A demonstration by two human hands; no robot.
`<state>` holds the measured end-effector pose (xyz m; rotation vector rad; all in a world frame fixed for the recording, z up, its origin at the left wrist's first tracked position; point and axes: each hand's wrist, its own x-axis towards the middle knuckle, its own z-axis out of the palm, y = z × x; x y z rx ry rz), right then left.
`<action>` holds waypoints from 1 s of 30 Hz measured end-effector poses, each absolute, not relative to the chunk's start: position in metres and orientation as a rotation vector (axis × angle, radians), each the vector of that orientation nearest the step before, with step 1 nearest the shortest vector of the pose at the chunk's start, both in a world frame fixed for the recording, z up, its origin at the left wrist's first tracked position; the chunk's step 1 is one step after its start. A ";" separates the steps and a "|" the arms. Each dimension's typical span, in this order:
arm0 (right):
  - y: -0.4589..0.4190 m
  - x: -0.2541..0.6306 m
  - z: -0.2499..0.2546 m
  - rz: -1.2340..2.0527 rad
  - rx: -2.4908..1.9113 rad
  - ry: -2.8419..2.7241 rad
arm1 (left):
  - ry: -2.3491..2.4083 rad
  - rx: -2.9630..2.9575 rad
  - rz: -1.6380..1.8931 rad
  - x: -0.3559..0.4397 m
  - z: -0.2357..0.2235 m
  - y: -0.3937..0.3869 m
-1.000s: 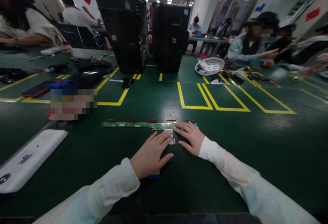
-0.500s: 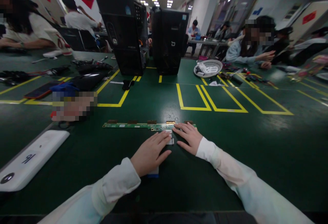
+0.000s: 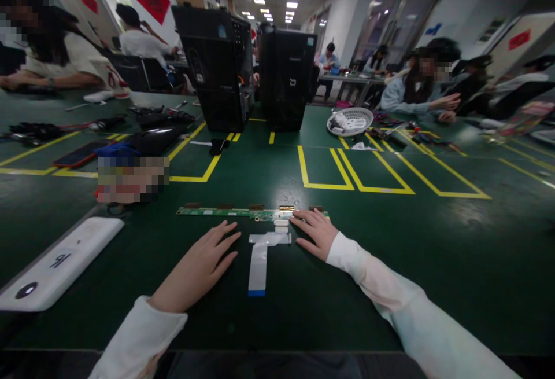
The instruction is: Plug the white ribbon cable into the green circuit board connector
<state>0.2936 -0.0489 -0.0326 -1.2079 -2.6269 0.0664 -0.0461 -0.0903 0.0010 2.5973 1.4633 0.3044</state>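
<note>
A long, narrow green circuit board (image 3: 234, 213) lies crosswise on the green table, with several brown tabs along its far edge. From its near side runs a white flat ribbon cable (image 3: 259, 263), folded sideways and ending in a blue tip. My right hand (image 3: 317, 233) rests with fingers spread, its fingertips over the board's right part, which they partly hide. Left of the cable, my left hand (image 3: 202, 266) is flat with its fingers apart, holding nothing and clear of both board and cable.
Two black computer towers (image 3: 288, 78) stand at the back. A white basket (image 3: 350, 122) sits beyond yellow tape outlines (image 3: 327, 186). At left lie a white oblong device (image 3: 65, 269), a dark red-edged phone (image 3: 78, 153) and cables. Several people sit around nearby tables.
My left hand has moved left, off the ribbon cable, uncovering its fold and white length. My right hand stays at the board. The view has shifted slightly.
</note>
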 end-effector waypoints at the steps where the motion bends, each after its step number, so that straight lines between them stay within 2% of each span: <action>1: -0.049 0.294 -0.033 0.068 -1.208 -2.629 | 1.516 2.581 0.323 -0.055 -0.003 -0.097; 9: -0.049 0.293 -0.033 0.069 -1.218 -2.621 | 1.726 2.560 0.485 -0.084 -0.031 -0.132; 22: -0.059 0.273 -0.016 0.089 -1.027 -2.653 | 1.827 2.528 0.558 -0.064 -0.026 -0.119; 30: -0.068 0.260 -0.014 0.120 -1.228 -2.693 | 1.842 2.503 0.572 -0.063 -0.026 -0.119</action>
